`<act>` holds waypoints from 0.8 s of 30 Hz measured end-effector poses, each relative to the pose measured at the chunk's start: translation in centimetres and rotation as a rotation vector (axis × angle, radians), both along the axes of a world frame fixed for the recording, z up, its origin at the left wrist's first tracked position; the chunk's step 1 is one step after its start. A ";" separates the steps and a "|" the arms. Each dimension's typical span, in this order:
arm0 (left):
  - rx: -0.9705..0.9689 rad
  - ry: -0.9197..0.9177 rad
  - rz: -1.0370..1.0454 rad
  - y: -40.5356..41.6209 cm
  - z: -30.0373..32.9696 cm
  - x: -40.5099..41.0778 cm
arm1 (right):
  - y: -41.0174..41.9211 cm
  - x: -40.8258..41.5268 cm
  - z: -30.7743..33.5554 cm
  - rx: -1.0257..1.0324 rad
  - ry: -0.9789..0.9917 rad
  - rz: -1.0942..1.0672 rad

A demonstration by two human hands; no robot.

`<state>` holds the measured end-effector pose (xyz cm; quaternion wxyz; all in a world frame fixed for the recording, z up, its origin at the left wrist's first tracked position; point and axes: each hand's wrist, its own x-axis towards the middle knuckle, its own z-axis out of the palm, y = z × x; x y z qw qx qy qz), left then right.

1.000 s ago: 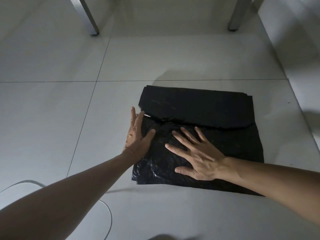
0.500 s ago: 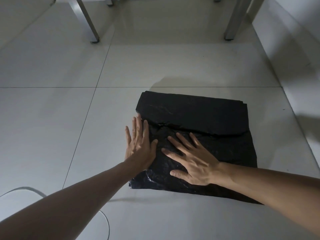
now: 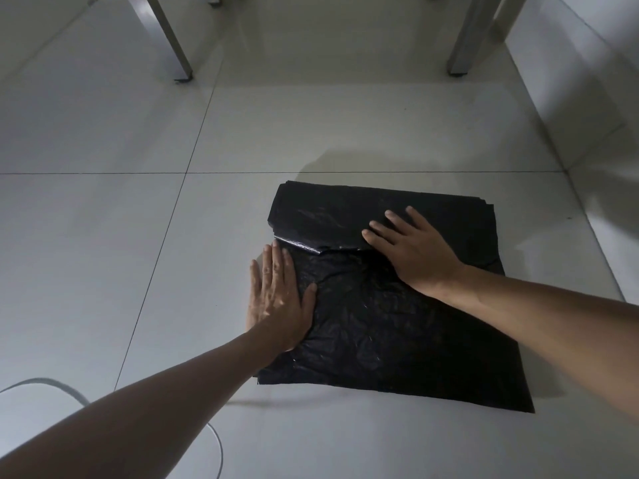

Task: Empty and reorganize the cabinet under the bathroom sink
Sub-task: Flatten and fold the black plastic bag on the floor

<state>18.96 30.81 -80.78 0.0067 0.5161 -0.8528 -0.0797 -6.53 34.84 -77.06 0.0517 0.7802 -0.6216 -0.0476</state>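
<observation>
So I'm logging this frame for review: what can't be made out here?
- Head view: the black plastic bag partly lies under the left hand and right hand.
- The metal legs are cut off by the top edge.
- The grey cable runs out past the left edge.

No legible text, label, brand, number or sign found. The black plastic bag (image 3: 397,326) bears no readable print, and the tiled floor (image 3: 103,254) carries no markings.
</observation>
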 end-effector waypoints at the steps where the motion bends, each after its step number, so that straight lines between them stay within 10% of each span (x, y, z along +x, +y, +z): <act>1: -0.001 0.006 0.002 0.0 0.1 0.0 | 0.2 -0.4 0.1 -0.022 0.008 0.019; 17: 0.052 0.112 0.029 0.0 1.0 -0.2 | 2.3 -0.5 -1.2 0.097 -0.045 -0.049; 24: -0.282 0.357 -0.093 -2.2 4.9 -3.7 | 2.5 -0.9 -1.5 0.076 -0.062 -0.054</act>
